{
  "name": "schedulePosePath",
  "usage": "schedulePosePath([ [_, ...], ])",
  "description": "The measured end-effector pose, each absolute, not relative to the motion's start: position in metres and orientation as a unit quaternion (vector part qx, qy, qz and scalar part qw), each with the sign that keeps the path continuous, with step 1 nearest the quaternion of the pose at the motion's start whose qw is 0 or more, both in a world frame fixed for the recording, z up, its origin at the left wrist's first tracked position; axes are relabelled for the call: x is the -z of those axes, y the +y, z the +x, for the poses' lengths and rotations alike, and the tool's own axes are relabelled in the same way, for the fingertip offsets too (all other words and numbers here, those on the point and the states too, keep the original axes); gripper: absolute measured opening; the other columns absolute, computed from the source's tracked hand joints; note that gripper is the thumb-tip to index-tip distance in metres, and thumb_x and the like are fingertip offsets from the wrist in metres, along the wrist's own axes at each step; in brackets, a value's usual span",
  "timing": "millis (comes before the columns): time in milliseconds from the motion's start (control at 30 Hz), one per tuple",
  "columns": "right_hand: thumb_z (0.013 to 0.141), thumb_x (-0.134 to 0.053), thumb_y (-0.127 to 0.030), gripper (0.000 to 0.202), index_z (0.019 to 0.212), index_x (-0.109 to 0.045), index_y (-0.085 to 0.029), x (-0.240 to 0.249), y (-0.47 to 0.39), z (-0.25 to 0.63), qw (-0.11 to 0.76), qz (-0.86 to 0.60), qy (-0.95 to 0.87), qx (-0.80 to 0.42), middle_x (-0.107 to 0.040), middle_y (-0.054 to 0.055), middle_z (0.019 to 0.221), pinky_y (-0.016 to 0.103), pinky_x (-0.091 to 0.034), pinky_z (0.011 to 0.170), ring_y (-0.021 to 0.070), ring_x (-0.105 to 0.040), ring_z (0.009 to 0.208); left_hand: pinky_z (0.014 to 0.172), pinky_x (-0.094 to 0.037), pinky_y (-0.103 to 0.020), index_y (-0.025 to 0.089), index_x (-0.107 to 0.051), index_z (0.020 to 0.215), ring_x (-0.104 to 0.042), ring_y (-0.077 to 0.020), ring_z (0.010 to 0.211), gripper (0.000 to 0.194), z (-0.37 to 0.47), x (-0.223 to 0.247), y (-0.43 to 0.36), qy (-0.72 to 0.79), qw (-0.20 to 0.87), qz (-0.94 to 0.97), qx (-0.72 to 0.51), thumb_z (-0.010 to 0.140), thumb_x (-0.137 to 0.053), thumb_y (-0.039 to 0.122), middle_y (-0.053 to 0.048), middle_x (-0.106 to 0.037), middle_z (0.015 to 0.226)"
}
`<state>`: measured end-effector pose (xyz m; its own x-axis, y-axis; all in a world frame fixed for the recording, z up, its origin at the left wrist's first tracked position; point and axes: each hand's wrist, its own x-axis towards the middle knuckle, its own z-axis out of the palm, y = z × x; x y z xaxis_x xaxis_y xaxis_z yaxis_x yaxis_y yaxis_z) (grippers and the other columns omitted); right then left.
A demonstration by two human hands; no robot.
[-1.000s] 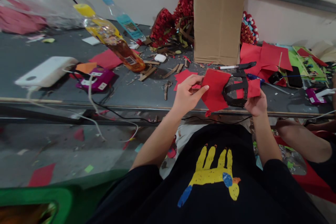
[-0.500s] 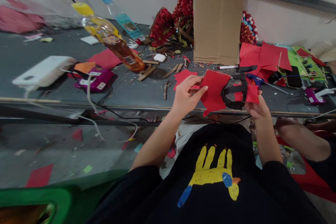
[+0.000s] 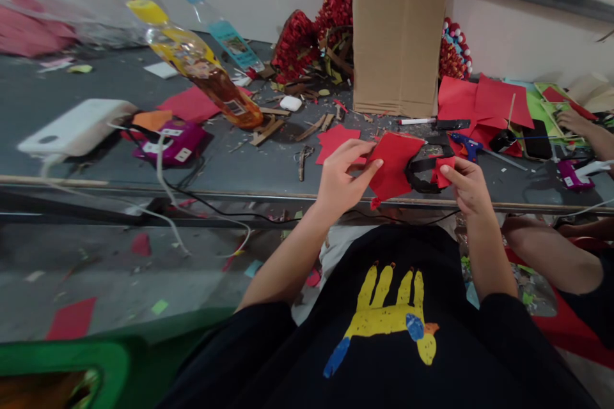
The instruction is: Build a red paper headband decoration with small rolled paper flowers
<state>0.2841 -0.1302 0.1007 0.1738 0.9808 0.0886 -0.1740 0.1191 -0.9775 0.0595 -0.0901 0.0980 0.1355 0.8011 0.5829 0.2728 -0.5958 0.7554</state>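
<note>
My left hand [image 3: 346, 177] pinches the left side of a red piece [image 3: 396, 165], thumb on top and fingers behind. Black curved strips [image 3: 423, 176] join the right side of that piece. At their right end, my right hand [image 3: 467, 184] presses its thumb on a small red flap [image 3: 444, 172], its fingers partly hidden behind. The whole object is held over the table's front edge. A red paper scrap [image 3: 337, 142] lies behind my left hand, and a blue glue gun [image 3: 466, 147] lies behind my right hand.
A tall cardboard piece [image 3: 401, 32] stands behind. Left are a yellow-capped bottle [image 3: 206, 73], a white power bank [image 3: 79, 131] and a purple power strip [image 3: 173, 142]. Another person's hand [image 3: 575, 123] is at far right. Cables hang over the front edge.
My right thumb has come over the front of the red flap, which now looks smaller and folded toward the black strips. Another person's hand has appeared at the far right.
</note>
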Motion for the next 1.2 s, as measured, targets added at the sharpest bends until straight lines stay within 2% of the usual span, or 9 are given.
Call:
schedulePosePath([
  [133,0.054,-0.084,-0.035,0.032,0.081,-0.071,-0.024,-0.101,-0.129,0.283,0.628,-0.454,-0.416,-0.475,-0.074,-0.003,0.076,0.024,-0.056,0.069,0.0113,-0.067,0.067,0.060,-0.056,-0.020,0.017,-0.068,0.093,-0.062,-0.0126,0.078,0.024,0.061,-0.099,-0.093,0.372,0.231,0.719,-0.539,0.081,-0.064,0.037,-0.006,-0.066,0.093],
  [267,0.050,-0.086,-0.028,0.055,0.099,-0.061,-0.029,-0.100,-0.128,0.280,0.656,-0.438,-0.380,-0.484,-0.069,-0.010,0.066,0.021,-0.055,0.064,0.0092,-0.065,0.061,0.063,-0.056,-0.022,0.017,-0.068,0.095,-0.062,-0.0130,0.079,0.024,0.061,-0.099,-0.096,0.368,0.218,0.726,-0.538,0.082,-0.062,0.037,-0.006,-0.067,0.093],
  [333,0.048,-0.086,-0.027,0.061,0.101,-0.056,-0.030,-0.099,-0.128,0.280,0.667,-0.439,-0.367,-0.478,-0.064,-0.013,0.059,0.019,-0.053,0.061,0.0079,-0.063,0.057,0.064,-0.056,-0.023,0.017,-0.069,0.095,-0.062,-0.0131,0.079,0.025,0.062,-0.097,-0.096,0.369,0.215,0.727,-0.538,0.083,-0.062,0.038,-0.006,-0.067,0.092],
  [533,0.052,-0.084,-0.027,0.055,0.096,-0.052,-0.030,-0.094,-0.124,0.278,0.671,-0.440,-0.381,-0.461,-0.060,-0.013,0.058,0.017,-0.052,0.062,0.0065,-0.061,0.057,0.070,-0.055,-0.023,0.019,-0.067,0.097,-0.062,-0.0126,0.082,0.026,0.062,-0.090,-0.089,0.366,0.219,0.717,-0.552,0.082,-0.062,0.039,-0.005,-0.066,0.095],
  [800,0.049,-0.085,-0.032,0.051,0.091,-0.055,-0.029,-0.070,-0.105,0.274,0.706,-0.425,-0.364,-0.434,-0.065,-0.012,0.062,0.018,-0.051,0.065,0.0071,-0.063,0.060,0.099,-0.047,-0.038,0.017,-0.059,0.112,-0.059,-0.0195,0.108,0.036,0.066,-0.076,-0.080,0.364,0.189,0.693,-0.593,0.083,-0.061,0.038,-0.009,-0.063,0.111],
  [900,0.045,-0.087,-0.037,0.054,0.090,-0.059,-0.026,-0.060,-0.100,0.272,0.704,-0.433,-0.345,-0.444,-0.068,-0.010,0.064,0.018,-0.051,0.065,0.0075,-0.064,0.061,0.100,-0.046,-0.038,0.017,-0.058,0.112,-0.058,-0.0199,0.110,0.037,0.070,-0.069,-0.079,0.363,0.187,0.677,-0.612,0.082,-0.062,0.038,-0.010,-0.063,0.112],
  [1000,0.042,-0.087,-0.040,0.048,0.080,-0.063,-0.022,-0.053,-0.100,0.270,0.688,-0.445,-0.337,-0.463,-0.071,-0.006,0.068,0.019,-0.050,0.064,0.0081,-0.064,0.062,0.096,-0.048,-0.034,0.016,-0.059,0.109,-0.061,-0.0186,0.104,0.034,0.073,-0.066,-0.079,0.374,0.200,0.659,-0.622,0.083,-0.061,0.038,-0.010,-0.064,0.108],
  [1100,0.044,-0.087,-0.040,0.039,0.068,-0.064,-0.021,-0.047,-0.101,0.270,0.677,-0.451,-0.342,-0.470,-0.070,-0.005,0.064,0.019,-0.049,0.061,0.0070,-0.061,0.058,0.088,-0.051,-0.030,0.016,-0.062,0.101,-0.064,-0.0164,0.096,0.025,0.074,-0.066,-0.080,0.366,0.195,0.649,-0.638,0.084,-0.061,0.035,-0.007,-0.067,0.099],
  [1200,0.048,-0.085,-0.040,0.033,0.067,-0.065,-0.021,-0.041,-0.101,0.271,0.675,-0.451,-0.358,-0.461,-0.069,-0.006,0.061,0.019,-0.047,0.058,0.0067,-0.058,0.055,0.087,-0.051,-0.030,0.018,-0.064,0.096,-0.065,-0.0150,0.090,0.016,0.074,-0.068,-0.083,0.333,0.171,0.656,-0.655,0.085,-0.060,0.029,-0.005,-0.069,0.093],
])
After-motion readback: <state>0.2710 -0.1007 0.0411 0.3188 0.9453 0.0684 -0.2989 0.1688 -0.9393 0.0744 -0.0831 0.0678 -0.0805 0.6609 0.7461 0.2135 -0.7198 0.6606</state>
